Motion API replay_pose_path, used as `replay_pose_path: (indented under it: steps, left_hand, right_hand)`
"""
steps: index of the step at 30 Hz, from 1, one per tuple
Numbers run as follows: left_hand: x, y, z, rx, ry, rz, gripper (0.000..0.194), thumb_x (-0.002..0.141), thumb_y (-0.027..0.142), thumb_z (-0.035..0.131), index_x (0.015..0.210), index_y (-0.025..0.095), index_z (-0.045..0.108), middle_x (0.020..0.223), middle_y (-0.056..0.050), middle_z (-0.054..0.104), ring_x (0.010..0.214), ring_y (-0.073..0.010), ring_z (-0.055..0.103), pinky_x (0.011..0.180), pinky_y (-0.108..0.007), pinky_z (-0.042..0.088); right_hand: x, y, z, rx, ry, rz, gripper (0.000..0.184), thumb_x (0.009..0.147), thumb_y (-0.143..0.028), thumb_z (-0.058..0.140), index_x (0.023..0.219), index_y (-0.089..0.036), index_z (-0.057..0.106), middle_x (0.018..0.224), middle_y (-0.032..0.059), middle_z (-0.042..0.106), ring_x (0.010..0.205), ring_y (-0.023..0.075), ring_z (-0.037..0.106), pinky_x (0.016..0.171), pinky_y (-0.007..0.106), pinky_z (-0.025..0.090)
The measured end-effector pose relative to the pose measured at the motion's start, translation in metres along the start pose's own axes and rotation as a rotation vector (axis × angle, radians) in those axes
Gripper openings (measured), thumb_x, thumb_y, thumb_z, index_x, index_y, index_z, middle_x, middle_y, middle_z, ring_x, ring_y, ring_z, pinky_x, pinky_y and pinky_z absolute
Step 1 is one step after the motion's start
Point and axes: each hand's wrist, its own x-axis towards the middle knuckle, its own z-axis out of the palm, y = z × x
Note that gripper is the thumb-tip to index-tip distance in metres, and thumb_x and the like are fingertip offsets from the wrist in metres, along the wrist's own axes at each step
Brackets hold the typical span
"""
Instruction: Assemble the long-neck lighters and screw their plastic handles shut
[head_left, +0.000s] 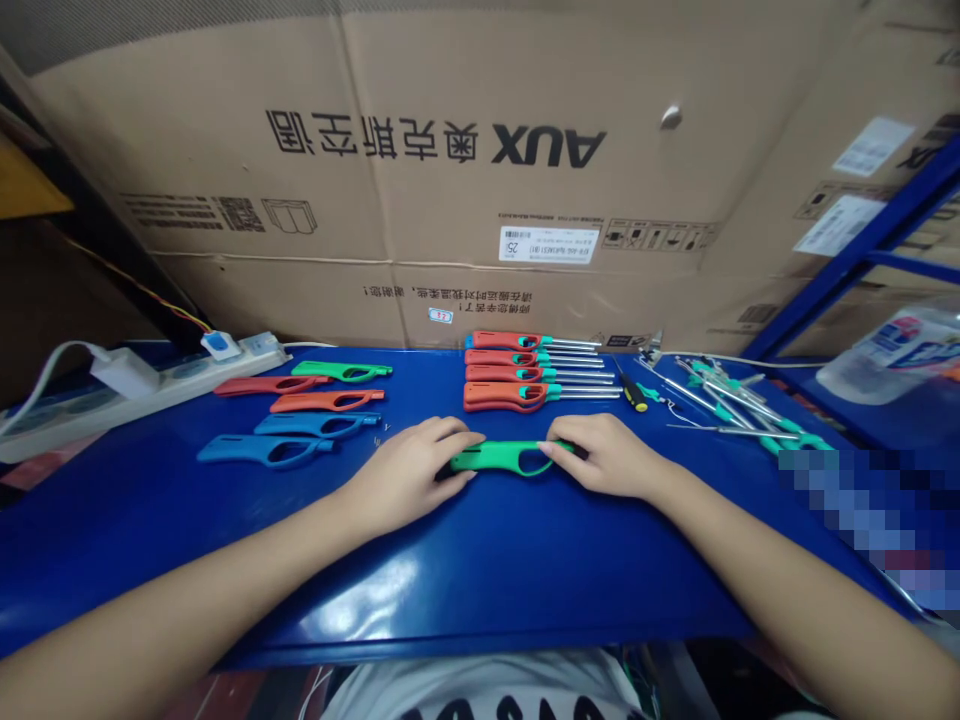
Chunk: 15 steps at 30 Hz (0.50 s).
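A green lighter handle (pixel 499 456) lies level over the middle of the blue table, with an oval trigger opening toward its right end. Its left end is gripped between the thumb and fingers of my left hand (pixel 420 468). My right hand (pixel 604 452) pinches the other end, hiding its tip. Just beyond them, several red lighters (pixel 504 397) with metal tubes and teal triggers are stacked in a row, tubes to the right. To the left lie loose handle shells: a green one (pixel 330 371), red and orange ones (pixel 315 402), and blue ones (pixel 259 450).
A screwdriver (pixel 634 392) with a black and yellow handle lies right of the red lighters. Metal tubes with teal parts (pixel 739 400) are heaped farther right. A power strip (pixel 180 385) runs along the left. Cardboard (pixel 450 60) walls off the back, and a plastic bottle (pixel 885 360) lies far right.
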Motion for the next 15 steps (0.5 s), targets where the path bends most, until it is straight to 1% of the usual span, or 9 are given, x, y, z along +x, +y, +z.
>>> replay_pose_path:
  steps: [2,4,7,9,12,15]
  left_hand:
    - [0.001,-0.004,0.007,-0.062,0.000,-0.008,0.036,0.097,0.032,0.059,0.132,0.025,0.059,0.121,-0.010,0.064,0.110,-0.0266,0.063,0.094,-0.042,0.054]
    - [0.003,-0.007,0.012,-0.118,0.019,-0.004,0.036,0.097,0.032,0.060,0.132,0.024,0.060,0.119,-0.010,0.064,0.110,-0.0261,0.063,0.095,-0.043,0.054]
    - [0.004,-0.010,0.016,-0.201,0.046,0.003,0.035,0.096,0.032,0.060,0.131,0.025,0.061,0.118,-0.009,0.063,0.108,-0.0243,0.063,0.095,-0.041,0.054]
    - [0.004,-0.012,0.017,-0.237,0.053,-0.007,0.035,0.095,0.032,0.062,0.129,0.024,0.062,0.116,-0.009,0.064,0.106,-0.0236,0.063,0.094,-0.040,0.053]
    - [0.005,-0.013,0.017,-0.252,0.049,-0.031,0.029,0.093,0.032,0.064,0.121,0.023,0.063,0.112,-0.007,0.065,0.101,-0.0232,0.063,0.091,-0.040,0.053]
    - [0.007,-0.012,0.017,-0.257,0.032,-0.035,0.024,0.093,0.032,0.065,0.115,0.023,0.063,0.109,-0.006,0.065,0.096,-0.0222,0.061,0.087,-0.039,0.052]
  right_hand:
    - [0.000,0.005,0.000,-0.020,-0.051,0.003,0.040,0.105,-0.042,0.039,0.080,-0.019,0.060,0.071,0.0032,0.062,0.064,0.0150,0.056,0.061,0.026,0.036]
    - [0.001,0.008,0.001,-0.043,-0.086,0.001,0.041,0.105,-0.042,0.037,0.079,-0.019,0.059,0.073,0.0030,0.061,0.065,0.0149,0.055,0.061,0.026,0.035]
    - [0.003,0.008,0.003,-0.085,-0.094,0.016,0.039,0.105,-0.041,0.038,0.082,-0.019,0.059,0.078,0.0033,0.062,0.067,0.0147,0.055,0.060,0.027,0.035]
    - [0.003,0.006,0.003,-0.088,-0.058,0.039,0.033,0.104,-0.040,0.043,0.086,-0.019,0.060,0.083,0.0037,0.063,0.070,0.0150,0.056,0.061,0.027,0.036]
    - [0.004,0.002,0.001,-0.042,-0.017,0.047,0.024,0.099,-0.044,0.054,0.095,-0.021,0.061,0.093,0.0043,0.066,0.082,0.0172,0.060,0.067,0.028,0.040]
    - [0.004,-0.002,0.000,0.019,-0.049,0.031,0.034,0.090,-0.054,0.066,0.099,-0.022,0.060,0.096,0.0040,0.066,0.087,0.0189,0.061,0.070,0.028,0.041]
